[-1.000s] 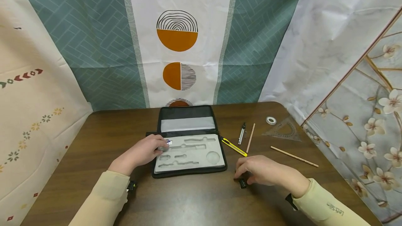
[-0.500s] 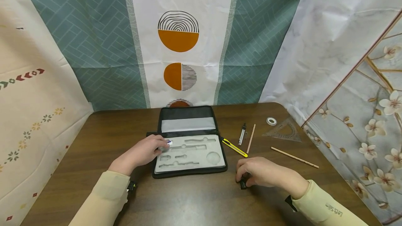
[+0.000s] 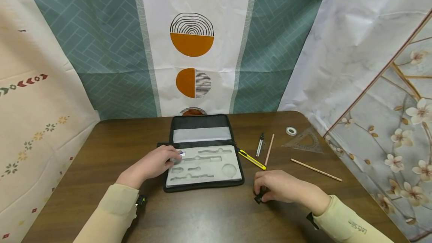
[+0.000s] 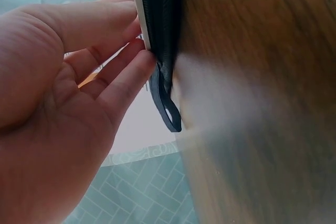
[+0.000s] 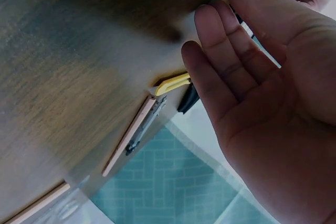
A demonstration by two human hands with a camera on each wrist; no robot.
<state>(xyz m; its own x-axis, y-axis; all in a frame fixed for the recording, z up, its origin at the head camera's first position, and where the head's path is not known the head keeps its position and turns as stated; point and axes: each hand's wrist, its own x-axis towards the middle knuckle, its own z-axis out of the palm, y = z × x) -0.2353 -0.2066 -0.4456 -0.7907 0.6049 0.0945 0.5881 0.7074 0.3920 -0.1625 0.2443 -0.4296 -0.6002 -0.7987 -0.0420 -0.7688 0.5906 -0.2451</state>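
Observation:
A black zip case (image 3: 202,188) lies unfolded on the table, its pale insert (image 3: 216,165) moulded with several tool-shaped hollows. My left hand (image 3: 158,163) rests at the insert's left side, near a small white label (image 3: 182,153). In the left wrist view, its fingertips touch the zipped edge (image 4: 149,11) above a black loop (image 4: 167,109). To the right of the case, my right hand (image 3: 279,186) pinches a small black block-like piece (image 3: 258,199) between thumb and fingers, low over the table. Only a corner of this piece shows in the right wrist view, and its kind cannot be told.
A yellow utility knife (image 3: 251,159) lies against the case's right side. Beyond it are a compass (image 3: 260,145) and a wooden pencil (image 3: 269,150). Farther right lie another pencil (image 3: 316,170), a white tape roll (image 3: 291,131) and a clear set square (image 3: 300,147). Curtains hang behind the table.
The right hand's fingers have closed in on the small black piece, which now sits tilted and slightly farther left. The left hand stays in place on the case.

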